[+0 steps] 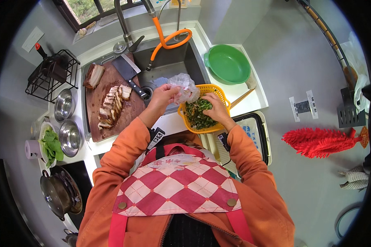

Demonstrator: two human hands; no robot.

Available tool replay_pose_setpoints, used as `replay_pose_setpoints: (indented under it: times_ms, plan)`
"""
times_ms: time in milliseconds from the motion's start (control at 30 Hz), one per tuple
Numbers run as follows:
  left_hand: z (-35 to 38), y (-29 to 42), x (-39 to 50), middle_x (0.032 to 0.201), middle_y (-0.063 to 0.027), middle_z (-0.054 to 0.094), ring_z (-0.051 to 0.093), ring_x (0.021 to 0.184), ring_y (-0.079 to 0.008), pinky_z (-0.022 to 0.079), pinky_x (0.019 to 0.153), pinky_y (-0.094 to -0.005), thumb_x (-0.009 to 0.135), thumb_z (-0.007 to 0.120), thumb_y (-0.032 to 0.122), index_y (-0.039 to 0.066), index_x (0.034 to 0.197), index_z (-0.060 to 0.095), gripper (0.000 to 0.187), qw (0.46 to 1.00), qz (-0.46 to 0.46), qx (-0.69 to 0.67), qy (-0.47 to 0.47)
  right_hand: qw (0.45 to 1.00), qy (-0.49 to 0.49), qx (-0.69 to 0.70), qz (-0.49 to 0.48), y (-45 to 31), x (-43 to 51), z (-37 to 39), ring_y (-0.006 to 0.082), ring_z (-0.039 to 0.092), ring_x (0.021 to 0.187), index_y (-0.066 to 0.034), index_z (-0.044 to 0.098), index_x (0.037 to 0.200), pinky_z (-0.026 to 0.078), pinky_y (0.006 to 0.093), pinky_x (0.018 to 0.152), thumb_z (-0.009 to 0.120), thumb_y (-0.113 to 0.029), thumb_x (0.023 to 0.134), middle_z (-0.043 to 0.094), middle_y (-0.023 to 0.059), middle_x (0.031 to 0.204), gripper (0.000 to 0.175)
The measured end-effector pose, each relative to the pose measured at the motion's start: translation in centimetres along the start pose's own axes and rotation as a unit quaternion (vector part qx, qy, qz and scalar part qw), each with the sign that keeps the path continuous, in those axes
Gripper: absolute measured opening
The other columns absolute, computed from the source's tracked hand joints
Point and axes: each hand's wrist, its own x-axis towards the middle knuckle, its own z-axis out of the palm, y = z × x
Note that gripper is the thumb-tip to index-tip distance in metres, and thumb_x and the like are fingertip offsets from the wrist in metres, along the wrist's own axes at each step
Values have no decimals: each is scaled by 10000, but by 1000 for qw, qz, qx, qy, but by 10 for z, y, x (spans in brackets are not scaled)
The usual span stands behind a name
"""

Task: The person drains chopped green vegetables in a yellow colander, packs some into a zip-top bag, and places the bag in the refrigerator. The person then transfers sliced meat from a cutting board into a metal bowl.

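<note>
Between the fingers of my left hand [164,98] is a crumpled clear plastic bag [184,88], held above the near edge of the sink. My right hand [217,108] reaches into a yellow plastic basket [189,126], its fingertips on chopped dark-green leafy vegetables [201,115]; whether they grip any is hidden. To the left, a wooden cutting board [94,131] bears sliced cooked pork belly [111,106] and an uncut piece of pork [94,76]. A cleaver [123,68] lies across the board's right edge, its black handle over the sink.
The steel sink [173,61] has a faucet with an orange hose [165,40]. A green plastic basin [228,64] stands at its right, near wooden chopsticks [241,98]. Steel bowls [70,138], green leaves [51,145] and a lidded pan [56,196] on the stove are at left.
</note>
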Motion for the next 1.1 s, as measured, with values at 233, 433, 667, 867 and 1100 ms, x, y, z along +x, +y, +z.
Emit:
replay_pose_setpoints:
  times_ms: [233,433,667,867,1100]
  plan:
    - [23,-5,5,778,12,584,557,697,-78,434,633,-214,863,661,206,78,878,593,145,999,8,42,11,978,53,184,79,19,-10,-6,208,512,1079,32,532,1150,418,286,934,670,23,656,515,90,1179,513]
    - [38,-6,8,772,17,578,519,673,-76,427,631,-231,863,658,248,88,837,600,172,996,27,75,50,870,98,446,186,15,-18,-15,125,571,861,11,516,1172,474,230,768,628,30,708,586,26,1011,477]
    - [38,-8,9,780,12,582,541,708,-93,455,675,-263,854,669,265,106,831,588,179,997,-3,69,41,913,73,361,174,18,-16,-10,139,551,948,38,521,1172,469,245,793,635,12,708,532,64,1093,479]
    - [40,-25,24,681,2,562,516,557,-94,447,495,-254,844,681,231,82,824,570,187,994,10,88,58,890,104,390,210,12,-20,-24,118,577,839,14,502,1223,488,245,724,622,27,727,596,39,990,510]
    - [56,-64,47,679,-82,606,573,514,-171,443,456,-326,776,727,298,13,843,576,329,904,145,378,138,828,157,503,194,-21,-27,-57,118,603,793,7,476,1254,506,253,716,556,78,749,630,49,953,517]
